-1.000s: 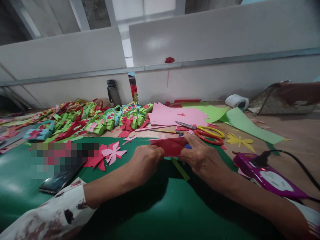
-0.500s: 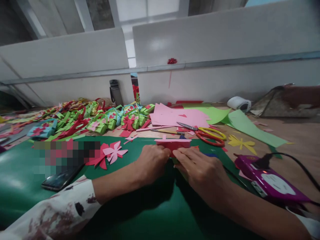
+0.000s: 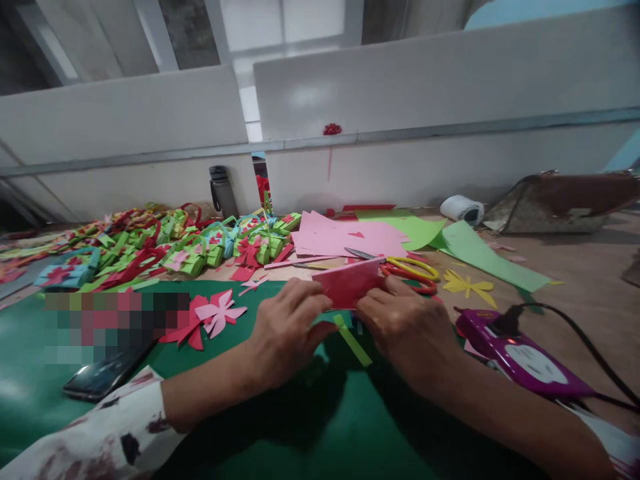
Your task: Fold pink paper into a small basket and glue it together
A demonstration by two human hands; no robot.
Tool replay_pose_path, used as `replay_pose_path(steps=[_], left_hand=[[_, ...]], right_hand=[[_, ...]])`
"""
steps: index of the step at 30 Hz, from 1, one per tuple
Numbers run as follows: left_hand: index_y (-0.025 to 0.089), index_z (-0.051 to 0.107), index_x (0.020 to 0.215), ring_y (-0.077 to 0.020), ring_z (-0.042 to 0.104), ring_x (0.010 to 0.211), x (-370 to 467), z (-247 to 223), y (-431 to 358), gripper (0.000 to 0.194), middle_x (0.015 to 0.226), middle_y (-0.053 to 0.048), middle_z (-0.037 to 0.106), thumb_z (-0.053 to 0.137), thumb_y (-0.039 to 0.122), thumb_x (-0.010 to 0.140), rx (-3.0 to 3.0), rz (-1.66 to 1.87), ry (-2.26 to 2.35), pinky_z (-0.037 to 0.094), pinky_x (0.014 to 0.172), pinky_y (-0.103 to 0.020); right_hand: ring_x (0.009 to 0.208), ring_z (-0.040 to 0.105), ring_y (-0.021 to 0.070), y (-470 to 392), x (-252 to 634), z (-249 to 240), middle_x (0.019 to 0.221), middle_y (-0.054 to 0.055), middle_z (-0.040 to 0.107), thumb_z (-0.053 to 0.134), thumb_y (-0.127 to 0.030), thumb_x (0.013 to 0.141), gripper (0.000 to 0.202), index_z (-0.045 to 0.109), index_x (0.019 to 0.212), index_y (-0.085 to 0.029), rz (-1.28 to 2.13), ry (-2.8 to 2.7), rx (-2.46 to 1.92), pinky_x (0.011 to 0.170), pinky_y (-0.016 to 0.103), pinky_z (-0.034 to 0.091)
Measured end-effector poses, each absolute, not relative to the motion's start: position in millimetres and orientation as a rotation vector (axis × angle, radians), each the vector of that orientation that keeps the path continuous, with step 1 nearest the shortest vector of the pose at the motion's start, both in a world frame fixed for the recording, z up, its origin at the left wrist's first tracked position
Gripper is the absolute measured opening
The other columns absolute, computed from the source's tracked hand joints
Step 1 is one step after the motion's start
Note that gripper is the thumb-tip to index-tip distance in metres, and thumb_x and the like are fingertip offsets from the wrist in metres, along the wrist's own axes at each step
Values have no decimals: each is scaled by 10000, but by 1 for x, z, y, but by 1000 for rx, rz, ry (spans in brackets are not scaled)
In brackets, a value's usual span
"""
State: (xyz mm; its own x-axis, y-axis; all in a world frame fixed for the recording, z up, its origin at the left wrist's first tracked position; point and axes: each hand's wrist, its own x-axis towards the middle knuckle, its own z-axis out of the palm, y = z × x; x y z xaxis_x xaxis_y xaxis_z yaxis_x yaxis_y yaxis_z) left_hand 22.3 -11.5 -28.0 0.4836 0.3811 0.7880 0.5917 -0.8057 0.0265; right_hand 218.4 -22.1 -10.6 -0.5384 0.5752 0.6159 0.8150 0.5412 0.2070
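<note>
Between my two hands a folded pink-red paper piece is held up over the green mat. My left hand pinches its left end. At the right end, the fingers of my right hand close on it. A light green paper strip lies on the mat just below the paper. Right behind the paper are scissors with yellow and red handles, partly covered by it. Pink and red paper flowers lie left of my left hand.
A phone lies on the mat at left. Small paper bags are heaped at the back left near a bottle. Pink sheets lie behind the scissors. A purple power strip with its cord, a yellow paper flower and a handbag are at right.
My hands have moved apart toward the paper's two ends, and more of its red face shows. The green strip has come into view below. The camera view has shifted slightly.
</note>
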Motion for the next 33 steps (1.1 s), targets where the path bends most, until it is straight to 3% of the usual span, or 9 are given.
replay_pose_path(steps=[7, 12, 16, 19, 22, 26, 30, 33], left_hand=[[166, 538, 912, -106, 508, 618, 19, -32, -7, 299, 733, 15, 561, 716, 334, 740, -2433, -1547, -1255, 451, 590, -227], [162, 572, 708, -93, 528, 595, 21, -34, -5, 130, 693, 2, 603, 691, 178, 756, -2539, -1530, -1067, 418, 560, -202], [156, 622, 779, -106, 542, 600, 19, -35, 0, 68, 706, -15, 624, 682, 183, 763, -2482, -1520, -1096, 432, 556, -212], [148, 631, 959, -128, 564, 647, 16, -34, 3, 200, 813, -48, 660, 671, 215, 775, -2484, -1525, -1114, 474, 599, -242], [148, 607, 1099, -152, 604, 728, 14, -34, 6, 321, 937, -81, 686, 653, 226, 791, -2536, -1557, -1107, 513, 663, -270], [141, 638, 1081, -141, 623, 686, 16, -36, 7, 290, 847, -65, 711, 640, 232, 806, -2603, -1592, -1083, 522, 683, -263], [128, 669, 999, -116, 597, 592, 21, -36, 4, 227, 744, -37, 709, 658, 172, 777, -2655, -1600, -1173, 505, 615, -228], [120, 670, 992, -112, 585, 584, 25, -36, 1, 225, 747, -39, 707, 662, 169, 773, -2677, -1583, -1189, 488, 585, -222]], right_hand=[[639, 459, 173, -22, 221, -7, 574, 14, 578, 465, -59, 835, 293, 588, 600, -183, -602, -2241, -1010, 607, 294, 323], [592, 511, 157, -19, 223, -8, 613, 10, 627, 462, -61, 851, 262, 640, 695, -174, -577, -2211, -908, 718, 328, 371], [628, 553, 185, -19, 223, -8, 612, 11, 649, 500, -77, 846, 233, 662, 719, -187, -587, -2163, -915, 691, 339, 369], [688, 583, 214, -20, 222, -7, 575, 16, 641, 530, -68, 831, 215, 673, 714, -179, -675, -2121, -868, 740, 357, 377], [596, 563, 190, -21, 221, -6, 509, 10, 598, 530, -67, 835, 227, 678, 690, -161, -738, -2119, -799, 734, 350, 384], [474, 483, 165, -21, 220, -5, 460, 4, 552, 513, -65, 840, 255, 681, 671, -156, -868, -2143, -790, 666, 347, 363], [500, 513, 196, -20, 219, -7, 470, 24, 546, 513, -78, 838, 294, 650, 596, -173, -958, -2185, -876, 626, 357, 334], [493, 533, 204, -21, 217, -12, 491, 26, 568, 518, -119, 856, 233, 700, 723, -173, -909, -2203, -897, 552, 336, 303]])
